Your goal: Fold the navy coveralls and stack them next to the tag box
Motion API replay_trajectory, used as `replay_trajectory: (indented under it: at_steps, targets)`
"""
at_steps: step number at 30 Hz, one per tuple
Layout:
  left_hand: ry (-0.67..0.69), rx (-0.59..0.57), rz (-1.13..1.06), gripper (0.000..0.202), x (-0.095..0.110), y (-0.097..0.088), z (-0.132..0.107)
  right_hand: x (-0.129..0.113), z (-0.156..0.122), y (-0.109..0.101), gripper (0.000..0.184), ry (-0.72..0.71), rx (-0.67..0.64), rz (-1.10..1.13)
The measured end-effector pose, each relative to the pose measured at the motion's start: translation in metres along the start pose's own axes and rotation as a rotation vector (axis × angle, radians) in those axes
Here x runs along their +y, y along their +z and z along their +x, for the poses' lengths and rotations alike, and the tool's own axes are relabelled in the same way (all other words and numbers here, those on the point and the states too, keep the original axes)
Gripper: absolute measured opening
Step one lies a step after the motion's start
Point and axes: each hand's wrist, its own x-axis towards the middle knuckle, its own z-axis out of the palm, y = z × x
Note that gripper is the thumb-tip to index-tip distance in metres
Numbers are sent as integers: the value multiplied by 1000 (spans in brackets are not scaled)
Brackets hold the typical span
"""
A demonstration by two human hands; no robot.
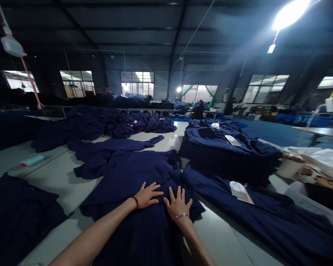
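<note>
From the head view, the left hand [148,195] and right hand [179,204] rest side by side on a navy garment [133,177] laid out on a long grey table [58,184]. Each grip is spread flat with fingers fanned, pinching nothing, so the open palms bear down evenly on the cloth. A navy sleeve [113,145] extends beyond the hands. To the right lies a heaped navy stack [227,155], with a paper tag [240,192] on the cloth beside it, apparently set on top to stay visible.

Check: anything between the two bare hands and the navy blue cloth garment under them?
Nothing visible. The left hand and right hand lie flat, fingers spread, directly on the navy blue cloth garment, with no object between them and the fabric.
</note>
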Motion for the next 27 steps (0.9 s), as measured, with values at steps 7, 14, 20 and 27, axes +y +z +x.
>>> replay_trajectory:
  at_steps: [7, 14, 20, 27]
  targets:
    - [31, 190, -27, 29, 12, -8, 23, -7, 1, -17, 55, -30, 102, -5]
    - [84, 56, 9, 44, 25, -4, 103, -2, -1, 1, 62, 109, 110, -31]
    - [-98, -122, -1, 56, 12, 5, 128, 2, 6, 9, 68, 139, 86, -31]
    - [-47, -11, 31, 48, 12, -10, 123, 8, 16, -7, 68, 100, -7, 5]
